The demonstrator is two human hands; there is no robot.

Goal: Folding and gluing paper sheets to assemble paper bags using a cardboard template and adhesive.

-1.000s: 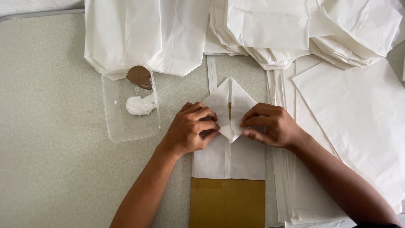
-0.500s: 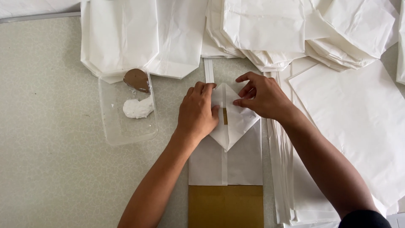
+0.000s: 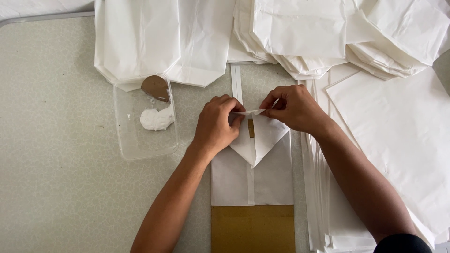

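A white paper bag (image 3: 253,178) lies flat on the table with its bottom end folded into a downward-pointing triangle. My left hand (image 3: 215,124) pinches the left part of the folded top edge. My right hand (image 3: 293,107) pinches the same flap edge from the right, lifting it slightly. A small brown strip (image 3: 251,128) shows between the hands. A brown cardboard piece (image 3: 253,229) sticks out of the bag's near end.
A clear plastic tray (image 3: 145,140) with white paste (image 3: 156,119) and a brown scoop (image 3: 155,88) sits left of the hands. Stacks of white paper bags (image 3: 328,33) cover the far edge and the right side (image 3: 398,140) of the speckled table (image 3: 56,154).
Both hands moved from the middle of the folded triangle up to its top edge. The side flaps now lie flat, and the top flap is pinched and raised.
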